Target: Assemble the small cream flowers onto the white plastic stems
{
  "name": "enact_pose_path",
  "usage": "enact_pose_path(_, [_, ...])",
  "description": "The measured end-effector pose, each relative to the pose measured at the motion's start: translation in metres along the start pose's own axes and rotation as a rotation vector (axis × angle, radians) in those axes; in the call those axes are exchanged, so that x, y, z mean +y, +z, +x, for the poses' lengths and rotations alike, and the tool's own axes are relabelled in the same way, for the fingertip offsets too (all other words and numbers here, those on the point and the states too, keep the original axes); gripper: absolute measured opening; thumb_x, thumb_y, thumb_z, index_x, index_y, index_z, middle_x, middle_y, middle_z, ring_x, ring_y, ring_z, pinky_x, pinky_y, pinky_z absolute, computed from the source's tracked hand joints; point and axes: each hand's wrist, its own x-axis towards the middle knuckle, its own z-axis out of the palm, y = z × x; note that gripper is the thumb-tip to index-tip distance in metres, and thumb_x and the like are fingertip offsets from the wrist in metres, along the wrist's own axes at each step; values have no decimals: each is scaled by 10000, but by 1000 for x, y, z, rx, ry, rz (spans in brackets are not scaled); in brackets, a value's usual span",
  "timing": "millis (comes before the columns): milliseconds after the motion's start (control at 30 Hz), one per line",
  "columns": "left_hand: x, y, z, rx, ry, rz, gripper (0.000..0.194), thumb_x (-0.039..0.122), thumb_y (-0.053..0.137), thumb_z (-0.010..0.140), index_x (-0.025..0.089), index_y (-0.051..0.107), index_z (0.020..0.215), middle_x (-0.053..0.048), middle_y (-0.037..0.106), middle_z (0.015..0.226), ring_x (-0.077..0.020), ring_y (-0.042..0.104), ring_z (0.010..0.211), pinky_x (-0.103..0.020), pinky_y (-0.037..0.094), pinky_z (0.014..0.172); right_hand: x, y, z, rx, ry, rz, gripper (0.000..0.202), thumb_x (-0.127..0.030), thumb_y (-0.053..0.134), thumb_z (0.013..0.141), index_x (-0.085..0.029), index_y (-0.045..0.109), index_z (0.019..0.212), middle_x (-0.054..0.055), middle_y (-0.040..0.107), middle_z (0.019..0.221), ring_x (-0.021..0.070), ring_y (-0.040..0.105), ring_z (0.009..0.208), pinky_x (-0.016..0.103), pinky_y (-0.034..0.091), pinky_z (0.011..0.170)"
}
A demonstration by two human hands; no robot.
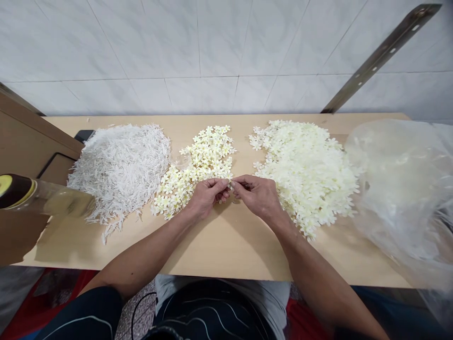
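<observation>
My left hand [208, 195] and my right hand [259, 193] meet fingertip to fingertip over the middle of the table. Both are closed in a pinch around a small artificial flower [230, 183], mostly hidden by the fingers. Beside my left hand spreads a loose group of white artificial flowers with yellow centres [208, 158]. A larger heap of pale cream artificial flowers [304, 165] lies to the right, partly behind my right wrist. Farther left is a pile of thin white strands [122, 163], apparently plastic stems.
A clear jar with a dark, yellow-topped lid [53, 196] stands at the left near a cardboard box [31, 127]. On the right lies a large clear plastic bag [399, 189]. A slotted metal bar [382, 56] leans against the tiled wall behind the wooden table [226, 257].
</observation>
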Motion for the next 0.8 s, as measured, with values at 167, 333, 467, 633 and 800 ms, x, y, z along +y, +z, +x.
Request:
enact_pose_path(167, [0, 1, 0, 7, -4, -5, 393, 470, 883, 742, 111, 740, 810, -50, 658, 672, -101, 565, 575, -241, 446, 563, -4, 0, -2, 37, -46, -126, 198, -281, 637, 895, -202, 816, 866, 11, 759, 700, 143, 661, 587, 231, 491, 561])
enact_pose_path(333, [-1, 0, 0, -3, -13, -20, 399, 475, 882, 746, 107, 745, 817, -57, 661, 687, -100, 564, 589, -236, 440, 560, -5, 3, -2, 80, -52, -163, 212, -244, 616, 877, -201, 821, 911, 16, 778, 726, 157, 700, 634, 228, 514, 590])
enact_pose_path(467, [-2, 0, 1, -16, -11, -27, 408, 483, 879, 748, 106, 742, 816, -53, 655, 679, -97, 559, 583, -240, 443, 569, -3, 5, -2, 69, -23, -135, 202, -258, 615, 884, -209, 810, 902, 17, 779, 728, 172, 716, 642, 245, 552, 605])
enact_pose_path(633, [-1, 2, 0, 22, -11, -40, 423, 503, 881, 739, 116, 717, 788, -47, 650, 673, -98, 558, 572, -244, 435, 557, -2, 5, -1, 28, 69, 30, 211, -342, 632, 912, -198, 786, 890, 21, 770, 708, 182, 735, 601, 261, 596, 580])
enact_pose_path(800, [2, 3, -1, 41, -6, -23, 426, 502, 884, 731, 117, 714, 793, -41, 651, 669, -103, 569, 568, -252, 443, 563, -6, 1, 1, -5, 114, 72, 237, -394, 673, 904, -186, 786, 907, 33, 767, 691, 197, 750, 605, 274, 615, 576])
